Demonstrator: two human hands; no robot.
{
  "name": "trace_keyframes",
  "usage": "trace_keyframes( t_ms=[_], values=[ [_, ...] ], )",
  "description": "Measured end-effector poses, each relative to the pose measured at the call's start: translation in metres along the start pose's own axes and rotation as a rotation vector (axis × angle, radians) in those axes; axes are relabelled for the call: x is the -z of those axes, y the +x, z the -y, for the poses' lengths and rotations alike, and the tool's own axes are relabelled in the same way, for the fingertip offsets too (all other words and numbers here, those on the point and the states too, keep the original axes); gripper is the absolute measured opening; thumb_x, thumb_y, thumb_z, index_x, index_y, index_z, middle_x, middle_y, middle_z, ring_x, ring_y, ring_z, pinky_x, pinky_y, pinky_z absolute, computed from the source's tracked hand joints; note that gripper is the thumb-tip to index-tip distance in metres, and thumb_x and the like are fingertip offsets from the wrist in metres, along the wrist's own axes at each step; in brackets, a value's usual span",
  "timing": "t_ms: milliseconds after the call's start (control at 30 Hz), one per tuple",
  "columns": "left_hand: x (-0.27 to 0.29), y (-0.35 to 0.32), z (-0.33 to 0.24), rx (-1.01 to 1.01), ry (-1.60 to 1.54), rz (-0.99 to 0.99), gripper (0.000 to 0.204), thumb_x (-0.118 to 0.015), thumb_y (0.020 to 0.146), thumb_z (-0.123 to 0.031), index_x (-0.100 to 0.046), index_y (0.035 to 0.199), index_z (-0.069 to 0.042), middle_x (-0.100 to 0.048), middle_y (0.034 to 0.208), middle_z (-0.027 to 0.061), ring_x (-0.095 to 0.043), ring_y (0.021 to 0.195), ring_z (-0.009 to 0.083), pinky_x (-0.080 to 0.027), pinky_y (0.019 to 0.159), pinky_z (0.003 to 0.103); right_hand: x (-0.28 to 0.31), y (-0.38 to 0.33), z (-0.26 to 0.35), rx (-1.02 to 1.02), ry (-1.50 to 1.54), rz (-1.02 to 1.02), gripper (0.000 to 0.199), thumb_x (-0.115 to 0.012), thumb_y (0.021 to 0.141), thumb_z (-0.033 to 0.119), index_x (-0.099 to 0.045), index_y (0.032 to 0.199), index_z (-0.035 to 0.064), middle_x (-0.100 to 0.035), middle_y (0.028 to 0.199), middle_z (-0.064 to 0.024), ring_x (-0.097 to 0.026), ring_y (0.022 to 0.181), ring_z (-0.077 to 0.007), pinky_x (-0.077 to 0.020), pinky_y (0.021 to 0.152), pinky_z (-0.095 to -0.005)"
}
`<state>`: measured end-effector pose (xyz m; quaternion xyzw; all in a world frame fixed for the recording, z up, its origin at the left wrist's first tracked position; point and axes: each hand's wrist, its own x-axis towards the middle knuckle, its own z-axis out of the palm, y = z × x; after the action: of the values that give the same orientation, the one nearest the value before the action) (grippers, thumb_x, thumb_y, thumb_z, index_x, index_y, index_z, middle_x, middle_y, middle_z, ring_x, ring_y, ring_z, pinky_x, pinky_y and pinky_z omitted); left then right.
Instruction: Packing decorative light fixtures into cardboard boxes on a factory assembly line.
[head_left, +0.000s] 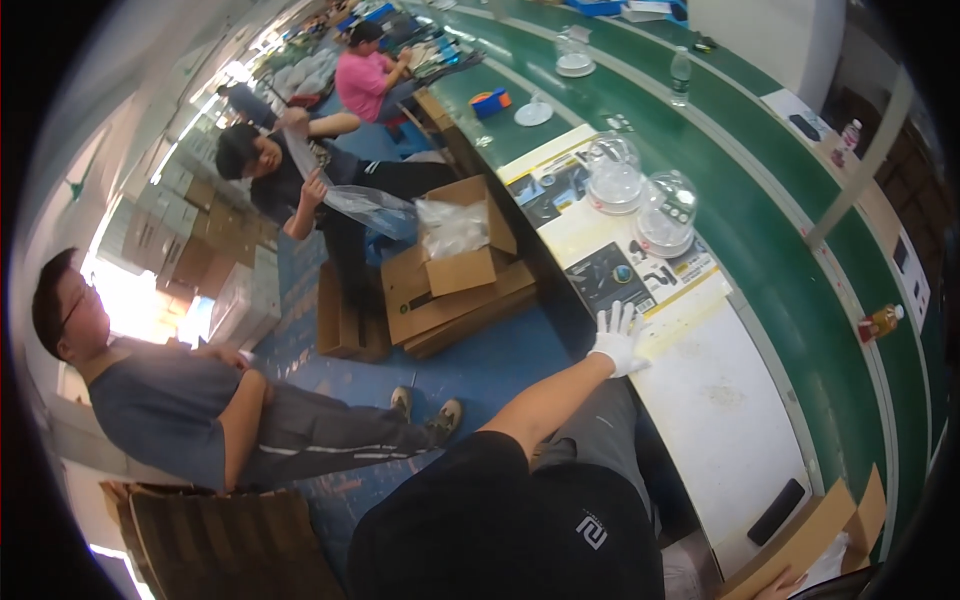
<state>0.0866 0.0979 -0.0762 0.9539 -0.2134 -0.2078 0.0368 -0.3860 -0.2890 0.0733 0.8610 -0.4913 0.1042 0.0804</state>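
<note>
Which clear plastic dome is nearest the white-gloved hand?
The clear plastic dome furthest right in view; the other domes stand farther from the white-gloved left hand.

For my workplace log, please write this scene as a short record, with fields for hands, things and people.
Left hand: white-gloved, fingers spread, at the edge of the white worktop; holding nothing visible
Right hand: unclear; bare fingers by the open carton are mostly cut off
Nearest to left hand: flat printed packages
Clear domes: two, standing on or beside the packages
Dark flat object: on the worktop, near the carton
Co-workers: one standing; one with a plastic bag; one in pink
</note>
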Motion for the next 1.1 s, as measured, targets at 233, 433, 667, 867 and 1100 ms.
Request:
trace_keyframes(
  t_ms=[233,433,667,867,1100],
  values=[
    [0.001,0.005,-0.004,-0.014,-0.016,-0.016,0.106,-0.052,0.087,-0.072,-0.016,0.160,-0.004,-0.006,0.166,0.0245,0.004,0.153,0.0458,0.001,0.119,0.065,0.009,0.012,-0.014,-0.280,0.274,0.352,0.077,-0.049,0.098,0.059,-0.047,0.140,-0.0049,-0.059,0.128,-0.0343,-0.056,0.114,-0.0517,-0.0449,0.099,-0.0520],
    [-0.002,0.003,-0.005,-0.004,-0.015,-0.018,0.105,-0.053,0.088,-0.071,-0.016,0.159,-0.003,-0.003,0.166,0.0244,0.005,0.153,0.0456,0.000,0.118,0.066,-0.029,0.016,-0.030,-0.377,0.158,0.239,0.066,-0.056,0.096,0.056,-0.058,0.127,-0.0017,-0.066,0.113,-0.0310,-0.061,0.106,-0.0501,-0.0476,0.090,-0.0528],
    [0.004,0.001,-0.015,-0.014,0.060,0.050,0.105,-0.050,0.089,-0.070,-0.011,0.160,-0.003,0.000,0.167,0.0234,0.008,0.153,0.0454,0.003,0.117,0.067,-0.009,0.002,-0.033,-0.421,0.215,0.399,0.065,-0.055,0.100,0.048,-0.048,0.141,-0.0017,-0.065,0.124,-0.0265,-0.062,0.115,-0.0428,-0.0466,0.100,-0.0455],
    [-0.001,0.009,-0.012,-0.044,0.154,0.036,0.105,-0.043,0.090,-0.073,-0.010,0.160,-0.003,0.003,0.166,0.0261,0.009,0.151,0.0489,0.002,0.117,0.066,-0.075,-0.007,-0.083,-0.238,0.238,0.034,0.060,-0.063,0.096,0.049,-0.061,0.123,-0.0038,-0.070,0.109,-0.0255,-0.067,0.102,-0.0411,-0.0516,0.088,-0.0463],
    [-0.011,0.020,-0.006,-0.031,0.118,-0.022,0.107,-0.048,0.090,-0.072,-0.011,0.159,0.001,0.000,0.165,0.0283,0.009,0.150,0.0508,0.000,0.117,0.067,-0.046,0.018,-0.026,-0.373,0.029,0.126,0.059,-0.065,0.089,0.058,-0.061,0.116,0.0058,-0.070,0.088,-0.0262,-0.067,0.085,-0.0466,-0.0524,0.073,-0.0536]
  ],
)
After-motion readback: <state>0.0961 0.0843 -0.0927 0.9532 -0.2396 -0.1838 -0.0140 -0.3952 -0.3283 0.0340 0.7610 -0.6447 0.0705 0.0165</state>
